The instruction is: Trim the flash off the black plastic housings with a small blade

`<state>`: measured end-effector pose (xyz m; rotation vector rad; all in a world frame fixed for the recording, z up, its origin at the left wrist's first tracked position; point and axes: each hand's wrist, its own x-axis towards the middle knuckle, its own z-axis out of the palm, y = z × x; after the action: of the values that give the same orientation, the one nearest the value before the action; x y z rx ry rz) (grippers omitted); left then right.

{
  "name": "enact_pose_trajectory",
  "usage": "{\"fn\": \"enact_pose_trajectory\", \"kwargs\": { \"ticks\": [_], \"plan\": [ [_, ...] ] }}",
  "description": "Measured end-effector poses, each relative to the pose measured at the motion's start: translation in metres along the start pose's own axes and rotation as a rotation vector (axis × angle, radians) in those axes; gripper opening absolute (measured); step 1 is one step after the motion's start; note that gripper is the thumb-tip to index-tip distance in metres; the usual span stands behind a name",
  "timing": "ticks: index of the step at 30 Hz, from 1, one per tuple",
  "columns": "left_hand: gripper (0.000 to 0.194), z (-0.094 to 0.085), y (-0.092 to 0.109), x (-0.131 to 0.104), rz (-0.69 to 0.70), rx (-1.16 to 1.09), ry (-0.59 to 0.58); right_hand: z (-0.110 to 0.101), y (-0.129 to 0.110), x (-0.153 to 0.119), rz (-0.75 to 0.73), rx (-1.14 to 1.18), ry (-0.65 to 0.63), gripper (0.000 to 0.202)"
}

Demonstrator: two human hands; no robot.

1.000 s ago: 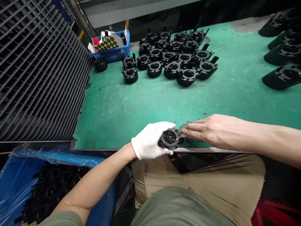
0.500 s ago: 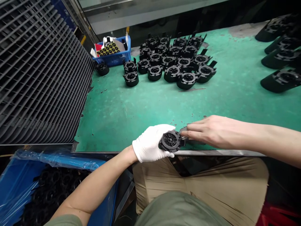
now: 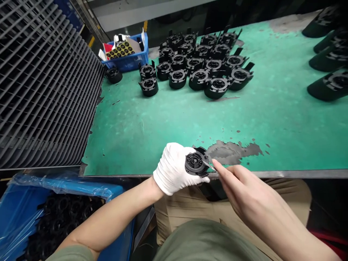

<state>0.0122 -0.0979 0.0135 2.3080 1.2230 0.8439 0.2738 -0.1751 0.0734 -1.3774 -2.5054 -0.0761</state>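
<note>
A round black plastic part point(image 3: 195, 163) is gripped in my left hand point(image 3: 174, 168), which wears a white glove, just over the front edge of the bench. My bare right hand point(image 3: 239, 188) is closed around a small thin metal tool point(image 3: 209, 165), most of it hidden by the fingers. The tool's tip reaches the face of the black part from the right. Behind, several similar black parts point(image 3: 217, 87) stand grouped on the green bench top point(image 3: 163, 119).
At the back left sits a blue bin point(image 3: 133, 61) with round stickers. A black rack point(image 3: 49, 87) rises at the left. Below it, a blue crate point(image 3: 108, 190) holds more black parts. Taller black cylinders point(image 3: 326, 88) stand at the far right. Grey worn patches mark the front edge.
My right hand has moved down and turned, with the tool now pointing up-left at the part's face. The black part has turned in my left hand. The view has shifted slightly.
</note>
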Motion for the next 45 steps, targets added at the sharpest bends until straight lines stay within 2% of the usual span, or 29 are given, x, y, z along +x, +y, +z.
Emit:
{"fn": "enact_pose_trajectory", "kwargs": {
  "ticks": [3,6,13,17,20,24,29,32,34,37,41,45],
  "plan": [
    [0.11,0.007,-0.003,-0.008,0.035,0.001,0.084,-0.001,0.002,0.007,-0.008,-0.094,-0.001,0.053],
    [0.119,0.012,-0.007,-0.012,0.072,0.011,0.111,-0.005,0.006,0.013,-0.047,-0.127,-0.002,0.059],
    [0.103,0.008,-0.004,-0.009,0.113,-0.012,0.126,-0.005,0.008,0.016,-0.128,-0.19,-0.045,0.061],
    [0.098,0.005,-0.001,-0.008,0.121,-0.062,0.136,-0.003,0.01,0.019,-0.126,-0.229,-0.056,0.058],
    [0.099,0.005,-0.001,-0.008,0.078,-0.084,0.092,-0.004,0.009,0.023,-0.13,-0.234,-0.064,0.055],
    [0.102,0.006,-0.003,-0.009,0.04,-0.072,0.063,-0.005,0.011,0.018,-0.111,-0.159,-0.016,0.057],
    [0.11,0.002,-0.01,-0.006,0.138,-0.138,0.072,-0.008,0.03,0.003,0.004,-0.02,0.006,0.056],
    [0.114,-0.002,-0.014,-0.005,0.15,-0.155,0.034,-0.008,0.039,0.002,0.014,0.05,0.006,0.052],
    [0.119,-0.003,-0.016,-0.004,0.156,-0.14,0.009,-0.005,0.038,0.004,-0.014,0.085,0.027,0.048],
    [0.123,-0.001,-0.015,-0.005,0.174,-0.095,0.032,0.0,0.026,0.007,-0.07,0.068,0.038,0.043],
    [0.111,-0.001,-0.013,-0.003,0.179,-0.089,0.063,0.001,0.013,0.009,-0.05,0.013,0.015,0.043],
    [0.098,-0.007,-0.01,0.0,0.225,-0.169,0.028,-0.005,0.023,0.006,-0.024,0.063,-0.018,0.042]
  ]
}}
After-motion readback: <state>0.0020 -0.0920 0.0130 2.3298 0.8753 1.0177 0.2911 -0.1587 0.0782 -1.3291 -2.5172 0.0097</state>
